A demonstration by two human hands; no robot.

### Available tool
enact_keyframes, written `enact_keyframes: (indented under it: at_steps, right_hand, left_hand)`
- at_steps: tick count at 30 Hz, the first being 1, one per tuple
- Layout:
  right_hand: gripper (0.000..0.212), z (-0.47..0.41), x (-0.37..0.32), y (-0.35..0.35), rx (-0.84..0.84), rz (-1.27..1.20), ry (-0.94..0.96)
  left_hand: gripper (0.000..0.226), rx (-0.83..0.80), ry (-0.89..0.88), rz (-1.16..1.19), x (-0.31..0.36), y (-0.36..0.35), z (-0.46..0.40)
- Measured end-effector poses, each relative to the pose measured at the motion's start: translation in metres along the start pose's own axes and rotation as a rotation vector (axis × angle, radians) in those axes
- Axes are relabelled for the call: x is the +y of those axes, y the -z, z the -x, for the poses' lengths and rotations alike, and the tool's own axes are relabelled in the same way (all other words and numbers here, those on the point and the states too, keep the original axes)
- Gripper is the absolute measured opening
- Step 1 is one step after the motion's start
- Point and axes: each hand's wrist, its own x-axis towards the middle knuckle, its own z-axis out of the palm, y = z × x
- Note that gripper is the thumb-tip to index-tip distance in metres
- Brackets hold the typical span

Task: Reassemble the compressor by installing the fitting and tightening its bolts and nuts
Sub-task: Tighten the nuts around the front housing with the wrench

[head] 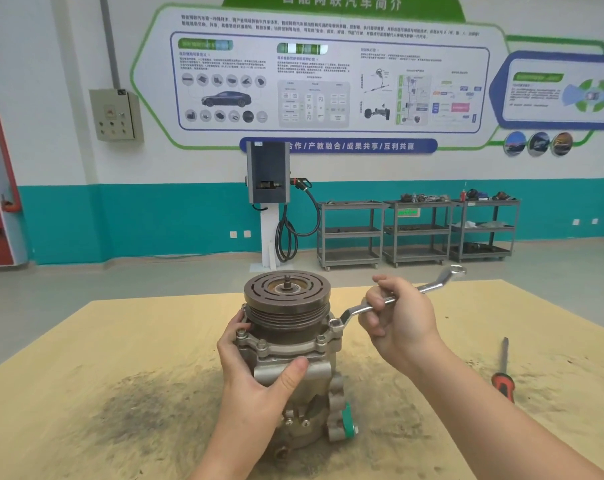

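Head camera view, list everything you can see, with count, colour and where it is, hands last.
Compressor: one, silver-grey with a brown pulley, upright mid-table.
Wrench: one, silver, ring end on a flange bolt at the compressor's right.
Screwdriver: one, red-and-black handle, lying on the table at right.
Table: one, tan, stained dark near the compressor.
Carts: three, grey, against the far wall.
Charging unit: one, dark grey, on a white post.
Left hand: grips the compressor body.
Right hand: holds the wrench shaft.
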Motion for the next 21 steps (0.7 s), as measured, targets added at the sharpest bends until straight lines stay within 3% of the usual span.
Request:
enact_keyframes:
  at_steps: [5,8,11,16,21]
  right_hand:
    - [0.010,-0.022,-0.005,-0.001,-0.114,-0.006,-0.249]
    - [0.011,-0.029,-0.002,-0.003,-0.137,-0.029,-0.279]
    - [0.012,-0.032,0.002,-0.007,-0.158,-0.035,-0.277]
    - [0.014,-0.029,0.008,-0.003,-0.148,-0.121,-0.232]
    - [0.024,-0.014,0.014,0.009,-0.069,-0.165,-0.059]
  left_hand:
    - [0.096,-0.060,-0.022,0.028,-0.010,0.007,-0.007]
    - [0.088,-0.065,-0.067,0.030,-0.013,0.007,-0.009]
    - [0.087,-0.062,-0.072,0.038,-0.015,0.006,-0.010]
    - [0.110,-0.089,-0.086,-0.038,-0.016,0.010,-0.012]
    - [0.109,-0.080,-0.086,-0.057,-0.017,0.010,-0.013]
